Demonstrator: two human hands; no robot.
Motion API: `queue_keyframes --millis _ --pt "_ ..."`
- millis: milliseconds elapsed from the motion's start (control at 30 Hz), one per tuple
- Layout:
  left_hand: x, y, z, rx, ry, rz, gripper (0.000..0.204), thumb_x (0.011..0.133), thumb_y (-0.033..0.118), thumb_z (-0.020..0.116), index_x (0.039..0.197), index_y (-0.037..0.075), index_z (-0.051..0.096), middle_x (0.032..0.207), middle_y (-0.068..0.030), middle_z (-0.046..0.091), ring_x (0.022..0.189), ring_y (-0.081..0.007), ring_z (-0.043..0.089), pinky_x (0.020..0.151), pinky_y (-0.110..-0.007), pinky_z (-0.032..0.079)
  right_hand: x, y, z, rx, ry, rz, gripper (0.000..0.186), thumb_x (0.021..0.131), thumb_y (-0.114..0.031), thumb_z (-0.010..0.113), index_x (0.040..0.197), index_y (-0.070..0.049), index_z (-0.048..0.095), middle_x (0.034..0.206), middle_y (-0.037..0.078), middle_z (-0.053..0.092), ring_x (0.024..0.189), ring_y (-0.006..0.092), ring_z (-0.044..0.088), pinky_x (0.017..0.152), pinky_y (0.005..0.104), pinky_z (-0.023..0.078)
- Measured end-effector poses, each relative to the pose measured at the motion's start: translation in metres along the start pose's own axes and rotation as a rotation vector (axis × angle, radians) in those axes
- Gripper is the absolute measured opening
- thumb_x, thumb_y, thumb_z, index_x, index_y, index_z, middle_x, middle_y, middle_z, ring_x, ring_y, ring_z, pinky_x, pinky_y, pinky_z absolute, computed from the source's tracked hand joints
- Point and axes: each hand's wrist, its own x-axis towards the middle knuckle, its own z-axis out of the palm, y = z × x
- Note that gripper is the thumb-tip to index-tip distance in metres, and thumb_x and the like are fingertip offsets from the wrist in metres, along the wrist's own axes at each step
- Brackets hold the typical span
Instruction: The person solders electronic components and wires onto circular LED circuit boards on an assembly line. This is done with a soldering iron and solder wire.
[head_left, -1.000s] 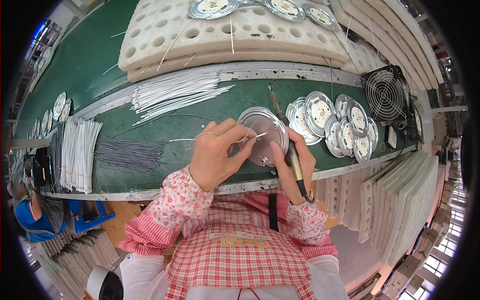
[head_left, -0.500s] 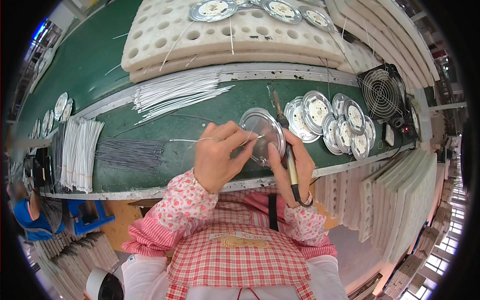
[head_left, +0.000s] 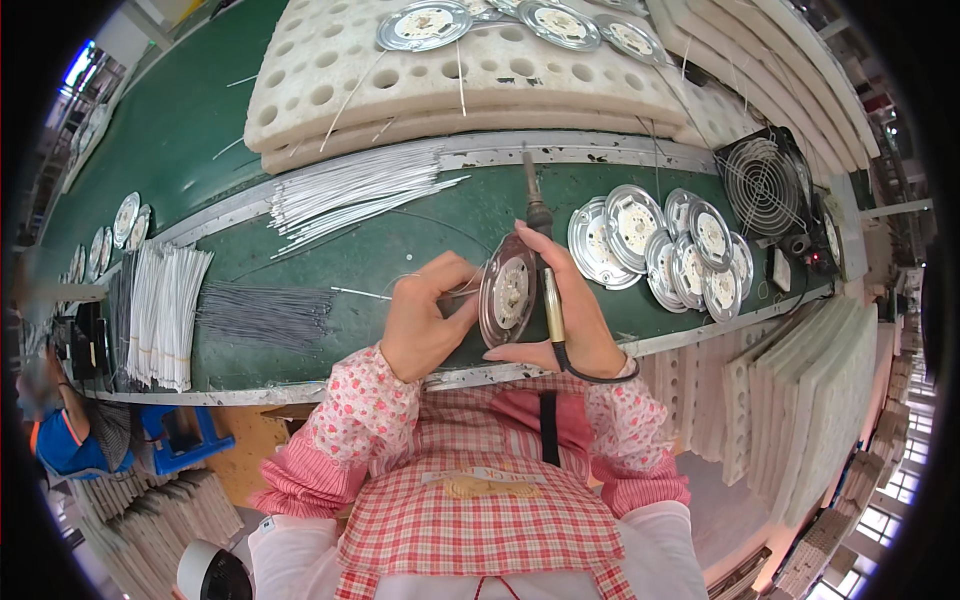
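Note:
My left hand is closed at the left of a round metal plate, pinched on a thin white wire that trails leftward. My right hand grips the plate, now tilted on edge with a white board showing, together with a soldering iron whose tip points away from me. Loose white wires lie behind my hands, dark grey wires and upright-lying white bundles to their left. Several more metal discs with boards are piled to the right.
Perforated foam slabs carrying discs stand at the back, more foam boards lean at the right. A black fan sits on the green bench's right end. A co-worker in blue and a blue stool are lower left.
The plate has turned from its inner side to a steep tilt showing the board. My right hand has shifted its fingers upward, and the soldering iron has swung slightly left and more upright.

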Motion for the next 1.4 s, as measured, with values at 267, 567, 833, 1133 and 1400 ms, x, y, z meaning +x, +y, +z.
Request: queue_keyframes --millis 267,567,833,1133,1400 --pt "-0.011 0.015 0.002 0.155 0.149 -0.157 0.027 0.083 0.028 0.074 0.09 0.003 0.071 0.079 -0.0133 0.064 0.071 -0.0281 0.064 0.066 -0.034 0.048 -0.002 -0.011 0.03 -0.236 0.167 0.038 0.111 0.058 -0.032 0.093 0.147 -0.002 0.034 0.12 0.02 0.054 0.107 0.0394 0.051 0.095 0.0467 0.041" --pt "0.001 0.001 0.007 0.613 0.406 0.12 0.029 0.073 0.025 0.082 0.087 0.005 0.066 0.09 -0.0102 0.064 0.077 -0.0294 0.059 0.073 -0.039 0.045 -0.027 -0.02 0.037 -0.572 0.237 0.076 0.091 0.065 -0.027 0.089 0.14 0.0 0.045 0.11 0.017 0.06 0.096 0.0352 0.059 0.083 0.0437 0.047" --pt "-0.009 -0.001 -0.024 0.841 0.42 0.346 0.024 0.074 0.013 0.079 0.093 0.008 0.065 0.098 -0.0053 0.062 0.085 -0.0282 0.057 0.074 -0.04 0.04 -0.028 -0.018 0.03 -0.666 0.134 0.124 0.083 0.068 -0.032 0.087 0.137 -0.005 0.05 0.112 0.018 0.057 0.099 0.0363 0.057 0.084 0.0445 0.046" --pt "-0.017 -0.006 -0.015 0.575 0.162 0.055 0.019 0.08 0.011 0.074 0.096 0.007 0.066 0.093 -0.0052 0.063 0.079 -0.0276 0.061 0.071 -0.035 0.046 -0.019 -0.019 0.048 -0.448 0.119 0.042 0.076 0.071 -0.022 0.084 0.136 -0.006 0.05 0.113 0.019 0.054 0.101 0.0366 0.054 0.085 0.0447 0.044" --pt "-0.036 -0.009 -0.032 0.44 0.113 0.152 0.011 0.084 0.013 0.07 0.078 0.004 0.069 0.107 -0.0049 0.069 0.084 -0.0246 0.064 0.092 -0.037 0.045 -0.027 -0.027 0.008 -0.256 0.17 -0.008 0.035 0.077 -0.007 0.076 0.111 -0.002 0.067 0.08 0.01 0.063 0.064 0.0263 0.059 0.057 0.0346 0.046"
